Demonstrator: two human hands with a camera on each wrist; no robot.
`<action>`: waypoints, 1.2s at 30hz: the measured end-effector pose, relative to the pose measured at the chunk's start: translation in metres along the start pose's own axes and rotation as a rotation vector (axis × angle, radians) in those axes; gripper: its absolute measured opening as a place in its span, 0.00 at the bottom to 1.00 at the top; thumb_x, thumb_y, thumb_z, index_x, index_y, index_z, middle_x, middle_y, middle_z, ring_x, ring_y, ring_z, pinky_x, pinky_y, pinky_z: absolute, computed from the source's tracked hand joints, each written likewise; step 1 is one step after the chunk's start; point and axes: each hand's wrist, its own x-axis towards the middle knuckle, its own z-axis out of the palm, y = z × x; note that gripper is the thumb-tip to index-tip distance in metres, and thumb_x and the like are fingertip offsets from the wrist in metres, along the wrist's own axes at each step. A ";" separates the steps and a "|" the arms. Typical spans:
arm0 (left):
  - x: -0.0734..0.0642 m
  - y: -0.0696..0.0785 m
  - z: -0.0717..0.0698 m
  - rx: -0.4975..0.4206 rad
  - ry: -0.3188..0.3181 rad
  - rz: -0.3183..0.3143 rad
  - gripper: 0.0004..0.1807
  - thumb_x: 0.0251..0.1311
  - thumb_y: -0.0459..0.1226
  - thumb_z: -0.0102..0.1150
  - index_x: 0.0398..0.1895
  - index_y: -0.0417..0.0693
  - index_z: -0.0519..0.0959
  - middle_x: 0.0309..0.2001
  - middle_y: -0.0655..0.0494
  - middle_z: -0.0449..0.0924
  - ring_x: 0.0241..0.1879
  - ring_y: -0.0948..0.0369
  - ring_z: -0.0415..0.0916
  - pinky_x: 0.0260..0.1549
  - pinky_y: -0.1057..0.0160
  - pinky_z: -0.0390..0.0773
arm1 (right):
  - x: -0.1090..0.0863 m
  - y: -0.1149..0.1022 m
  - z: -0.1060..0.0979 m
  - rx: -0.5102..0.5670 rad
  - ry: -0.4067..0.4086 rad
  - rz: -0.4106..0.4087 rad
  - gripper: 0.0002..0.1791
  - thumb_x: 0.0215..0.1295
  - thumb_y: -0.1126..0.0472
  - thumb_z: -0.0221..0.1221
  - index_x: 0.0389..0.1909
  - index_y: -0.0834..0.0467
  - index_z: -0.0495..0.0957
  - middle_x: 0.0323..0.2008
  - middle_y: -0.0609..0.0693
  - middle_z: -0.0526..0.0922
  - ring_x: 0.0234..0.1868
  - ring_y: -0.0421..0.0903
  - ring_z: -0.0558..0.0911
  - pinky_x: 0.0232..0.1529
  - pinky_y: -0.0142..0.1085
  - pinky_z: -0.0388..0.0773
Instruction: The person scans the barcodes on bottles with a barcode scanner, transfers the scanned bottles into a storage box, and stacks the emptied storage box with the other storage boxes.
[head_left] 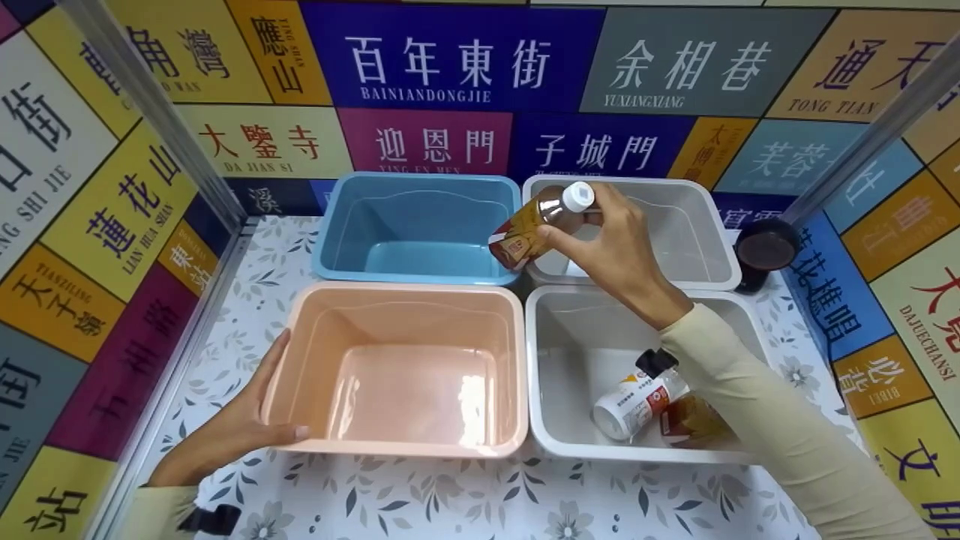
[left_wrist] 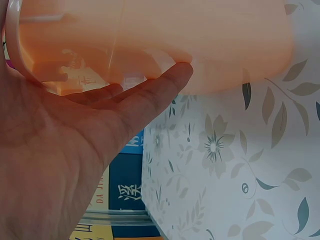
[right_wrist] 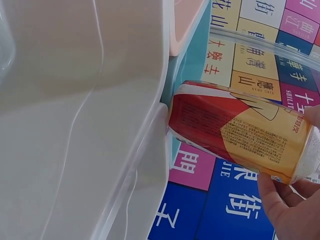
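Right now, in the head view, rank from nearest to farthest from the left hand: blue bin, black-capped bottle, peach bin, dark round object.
1. Peach bin: touching the left hand.
2. Blue bin: behind the peach bin.
3. Black-capped bottle: right, in a pale bin.
4. Dark round object: far right, towards the back.

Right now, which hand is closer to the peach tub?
Left: the left hand touches the peach tub on its left side; the right hand is up beyond the tub's back right corner.
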 end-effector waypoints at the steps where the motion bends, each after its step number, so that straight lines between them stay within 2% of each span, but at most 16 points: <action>1: 0.000 0.000 0.000 0.002 0.002 -0.001 0.67 0.53 0.32 0.72 0.78 0.88 0.34 0.79 0.50 0.42 0.59 0.37 0.68 0.49 0.48 0.79 | 0.001 0.000 0.001 0.006 0.003 -0.001 0.31 0.55 0.49 0.75 0.56 0.60 0.78 0.45 0.46 0.80 0.46 0.41 0.82 0.46 0.34 0.82; 10: 0.000 0.001 -0.001 -0.027 -0.028 -0.003 0.66 0.54 0.32 0.70 0.77 0.90 0.33 0.78 0.48 0.44 0.59 0.36 0.66 0.50 0.47 0.79 | 0.003 0.000 0.011 0.032 -0.001 0.000 0.33 0.55 0.48 0.75 0.57 0.61 0.77 0.47 0.47 0.80 0.48 0.41 0.81 0.48 0.33 0.81; 19: 0.001 0.000 0.000 -0.009 -0.007 -0.028 0.66 0.54 0.33 0.71 0.77 0.92 0.34 0.79 0.49 0.44 0.59 0.37 0.68 0.49 0.48 0.80 | 0.001 0.001 0.025 0.010 -0.003 -0.036 0.33 0.54 0.48 0.76 0.56 0.61 0.77 0.48 0.50 0.80 0.50 0.42 0.81 0.50 0.36 0.81; 29: 0.001 -0.001 0.000 0.002 0.000 -0.002 0.66 0.54 0.33 0.71 0.78 0.89 0.34 0.80 0.55 0.40 0.60 0.37 0.67 0.50 0.49 0.79 | -0.001 0.005 0.035 -0.011 -0.048 -0.059 0.32 0.53 0.51 0.76 0.55 0.62 0.77 0.46 0.50 0.80 0.49 0.43 0.81 0.49 0.35 0.81; 36: 0.001 -0.002 0.000 0.019 0.009 0.000 0.66 0.53 0.33 0.72 0.78 0.88 0.33 0.80 0.54 0.37 0.60 0.37 0.67 0.49 0.49 0.79 | -0.002 0.008 0.043 -0.001 -0.077 -0.059 0.33 0.53 0.53 0.76 0.56 0.62 0.76 0.46 0.51 0.79 0.49 0.43 0.80 0.49 0.34 0.81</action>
